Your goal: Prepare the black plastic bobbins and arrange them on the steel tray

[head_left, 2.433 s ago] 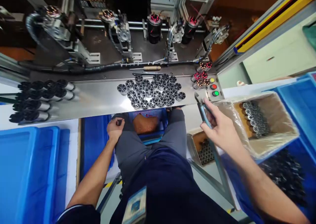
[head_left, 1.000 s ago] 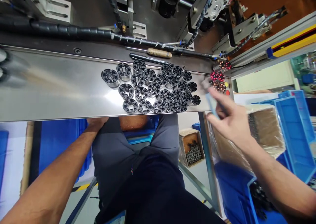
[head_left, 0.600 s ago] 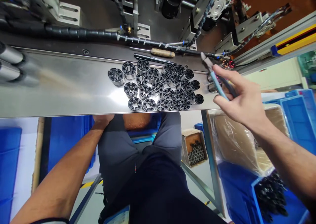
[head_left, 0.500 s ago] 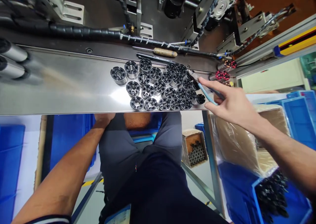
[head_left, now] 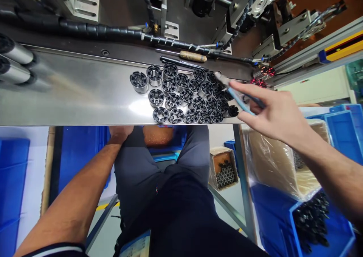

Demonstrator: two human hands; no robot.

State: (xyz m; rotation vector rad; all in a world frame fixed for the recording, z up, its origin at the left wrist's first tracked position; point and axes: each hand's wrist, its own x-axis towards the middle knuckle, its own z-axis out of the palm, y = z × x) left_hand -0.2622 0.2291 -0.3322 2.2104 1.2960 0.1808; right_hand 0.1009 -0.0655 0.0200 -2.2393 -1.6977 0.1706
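The right hand (head_left: pixel 276 113) has moved in from the box side and is now over the steel shelf (head_left: pixel 70 98). Its fingers are spread but bent around the blue-handled pliers (head_left: pixel 241 102), so it has a hold on them. The pliers' jaws look shut, and their tips reach the top right corner of the pile of black and silver round parts (head_left: pixel 185 95). I cannot tell if the tips touch a part.

The pile sits on the shelf, and its front row is close to the shelf's front edge. Left of the pile is a wide bare stretch of steel, up to the silver tubes (head_left: pixel 17 58). Behind the pile lie a wood-handled tool (head_left: pixel 193 56) and a black tool (head_left: pixel 178 63), right by the back edge.

The left hand (head_left: pixel 120 132) is low on the person's leg, just under the shelf edge. It holds nothing that I can see, and I cannot tell how far open it is.

To the right are a plastic-lined cardboard box (head_left: pixel 272 162) and a blue bin (head_left: pixel 320 226) of black parts.
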